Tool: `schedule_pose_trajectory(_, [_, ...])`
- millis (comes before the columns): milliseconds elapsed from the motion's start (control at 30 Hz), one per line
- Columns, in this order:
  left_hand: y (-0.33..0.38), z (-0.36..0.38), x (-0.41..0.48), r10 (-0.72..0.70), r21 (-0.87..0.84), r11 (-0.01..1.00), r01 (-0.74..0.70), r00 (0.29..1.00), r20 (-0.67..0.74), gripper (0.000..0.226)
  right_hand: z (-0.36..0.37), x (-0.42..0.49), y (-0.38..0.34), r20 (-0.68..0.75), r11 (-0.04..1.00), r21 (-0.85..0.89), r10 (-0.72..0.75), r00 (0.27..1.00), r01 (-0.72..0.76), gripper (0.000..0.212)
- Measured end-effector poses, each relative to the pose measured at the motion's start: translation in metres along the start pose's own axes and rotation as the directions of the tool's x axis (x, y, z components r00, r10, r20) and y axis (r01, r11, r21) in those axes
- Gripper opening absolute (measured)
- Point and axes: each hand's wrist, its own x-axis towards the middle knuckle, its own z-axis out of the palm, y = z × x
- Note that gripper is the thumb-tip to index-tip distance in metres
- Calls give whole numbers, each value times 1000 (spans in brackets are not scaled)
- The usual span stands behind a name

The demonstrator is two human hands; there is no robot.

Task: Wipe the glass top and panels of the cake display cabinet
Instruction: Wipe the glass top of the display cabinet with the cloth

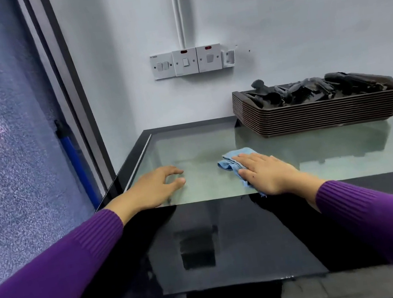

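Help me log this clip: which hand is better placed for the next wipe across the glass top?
Right. The right hand lies flat on the blue cloth, pressing it to the glass top. The left hand holds nothing, loosely curled near the left edge.

On the glass top (202,142), the cloth (232,159) lies mid-front under the right hand (267,173). The left hand (155,187) rests near the front-left corner. Stacked trays (314,116) sit along the back edge.
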Motion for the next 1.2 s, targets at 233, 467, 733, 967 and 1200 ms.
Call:
schedule_pose_trajectory(233, [-62, -22, 93, -237, 123, 959, 257, 959, -155, 66, 3, 139, 22, -88, 1000, -10, 13, 996, -14, 53])
schedule_pose_trajectory(467, [-87, -29, 145, -370, 105, 911, 398, 904, -216, 66, -1, 265, 36, -92, 993, 27, 115, 989, -113, 56])
schedule_pose_trajectory(733, [-94, -27, 152, -470, 55, 870, 490, 857, -209, 88, 6, 276, 14, -16, 998, 19, -58, 998, 58, 56])
schedule_pose_trajectory(967, [-92, -26, 151, -484, 126, 851, 510, 854, -190, 89, 0, 229, 51, -13, 998, -17, -61, 998, 61, 55])
schedule_pose_trajectory(1200, [-97, -21, 155, -469, 136, 852, 505, 853, -231, 88, 13, 338, -15, -32, 997, -3, 79, 996, -79, 61])
